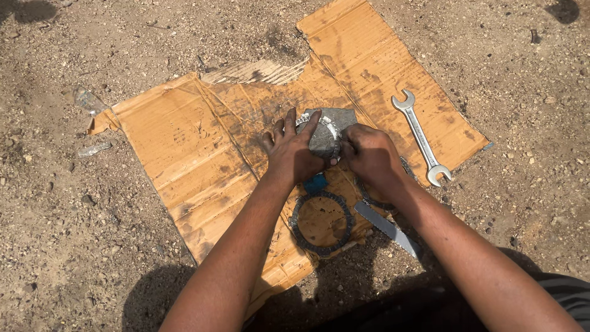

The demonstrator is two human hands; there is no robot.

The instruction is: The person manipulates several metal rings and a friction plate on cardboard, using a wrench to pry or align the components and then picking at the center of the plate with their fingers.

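Note:
My left hand (294, 150) lies fingers-spread over a silvery toothed ring (324, 126) that rests on a grey sheet of abrasive paper (338, 117). My right hand (370, 157) presses down on the same ring and grey sheet from the right, fingers curled. Both lie on a stained sheet of brown cardboard (184, 141) spread on the dirt. Just below my hands lies a dark toothed friction ring (321, 222), flat on the cardboard, with a small blue object (316, 183) at its top edge. Part of another dark ring (372, 201) shows under my right wrist.
A silver open-ended spanner (420, 136) lies on the cardboard to the right. A flat metal blade (386, 227) lies near the cardboard's lower edge beneath my right forearm. Sandy, pebbly ground (74, 246) surrounds the cardboard, with scraps of clear plastic (92, 147) at the left.

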